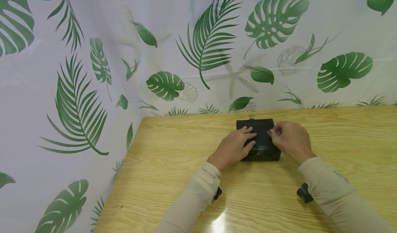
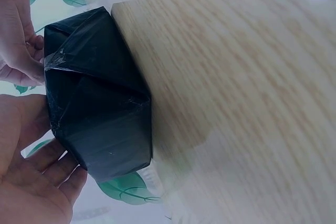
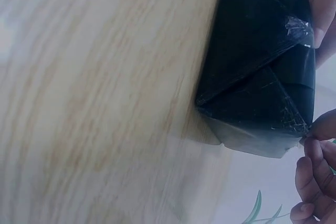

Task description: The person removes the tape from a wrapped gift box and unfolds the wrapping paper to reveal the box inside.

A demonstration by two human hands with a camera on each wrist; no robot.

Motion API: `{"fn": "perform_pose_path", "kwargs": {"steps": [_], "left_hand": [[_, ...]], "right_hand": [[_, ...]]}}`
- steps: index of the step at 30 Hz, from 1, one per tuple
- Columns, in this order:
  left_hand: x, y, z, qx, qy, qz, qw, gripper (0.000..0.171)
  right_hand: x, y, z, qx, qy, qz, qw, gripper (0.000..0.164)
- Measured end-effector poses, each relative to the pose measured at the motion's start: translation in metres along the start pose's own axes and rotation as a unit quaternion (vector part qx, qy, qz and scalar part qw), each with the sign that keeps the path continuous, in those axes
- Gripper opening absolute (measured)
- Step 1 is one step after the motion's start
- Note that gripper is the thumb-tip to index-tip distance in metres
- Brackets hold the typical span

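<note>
A box wrapped in black paper sits on the wooden table, its near end folded into triangular flaps. Shiny clear tape crosses the fold at the top edge of that end. My left hand rests on the top of the box with its fingers spread. At the box's right edge, my right hand pinches a small translucent piece of tape between thumb and forefinger. The right wrist view shows these fingertips right at an upper corner of the wrapped box.
The wood-grain table meets a white curtain printed with green leaves behind the box and along the left. A small dark tab shows just past the box's far edge. Black wrist mounts hang under both sleeves.
</note>
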State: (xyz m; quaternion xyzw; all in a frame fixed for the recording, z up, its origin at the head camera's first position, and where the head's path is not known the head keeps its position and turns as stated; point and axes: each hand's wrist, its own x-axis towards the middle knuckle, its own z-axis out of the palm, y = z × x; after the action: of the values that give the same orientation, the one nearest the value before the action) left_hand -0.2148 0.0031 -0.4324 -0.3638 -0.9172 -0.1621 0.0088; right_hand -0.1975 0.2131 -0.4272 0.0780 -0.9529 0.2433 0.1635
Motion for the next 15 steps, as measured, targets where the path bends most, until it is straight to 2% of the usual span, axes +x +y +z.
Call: {"fn": "perform_pose_path", "kwargs": {"steps": [15], "left_hand": [[0.0,-0.001,0.001,-0.019,-0.012,-0.006,0.9997,0.04]], "right_hand": [[-0.003,0.011,-0.008,0.003,0.008,0.011,1.0,0.02]]}}
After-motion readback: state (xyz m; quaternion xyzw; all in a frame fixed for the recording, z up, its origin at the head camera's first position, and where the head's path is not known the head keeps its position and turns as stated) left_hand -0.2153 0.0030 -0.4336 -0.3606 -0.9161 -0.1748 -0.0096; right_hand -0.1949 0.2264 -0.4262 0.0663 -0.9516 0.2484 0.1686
